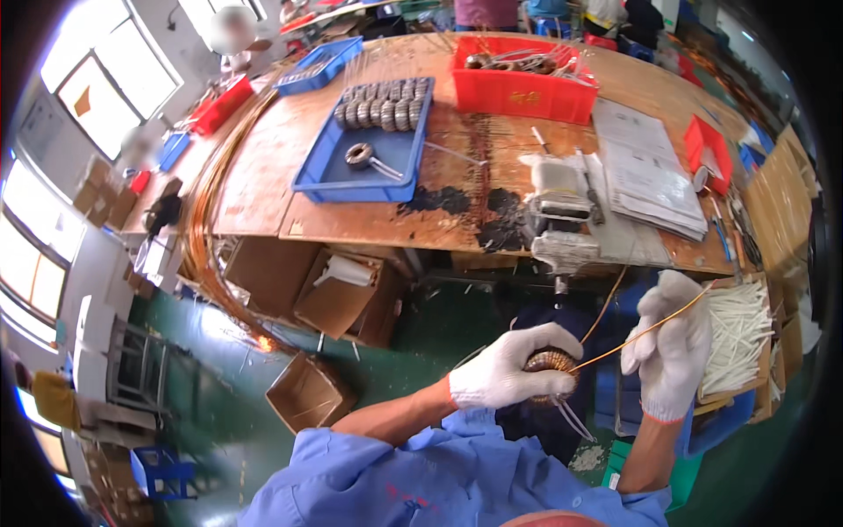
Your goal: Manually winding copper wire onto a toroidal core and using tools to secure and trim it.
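Note:
My left hand (502, 369), in a white knit glove, is closed around a ring-shaped coil (551, 358) wound with copper wire. Pale leads hang from the coil's lower side. A length of copper wire (628, 340) runs taut from the coil up to the right, across my gloved right hand (674, 356). The fingers of that hand are bent around the wire, raised to the right of the coil. Another stretch of wire (606, 303) rises from behind the coil toward the bench edge.
A metal vise (562, 250) sits on the wooden bench's near edge. Blue tray (307, 180) holds rows of finished coils; behind it stands a red bin (527, 104). Papers (650, 176) lie right. A box of white tubes (736, 338) is beside my right hand. Copper wire bundle (200, 198) hangs left.

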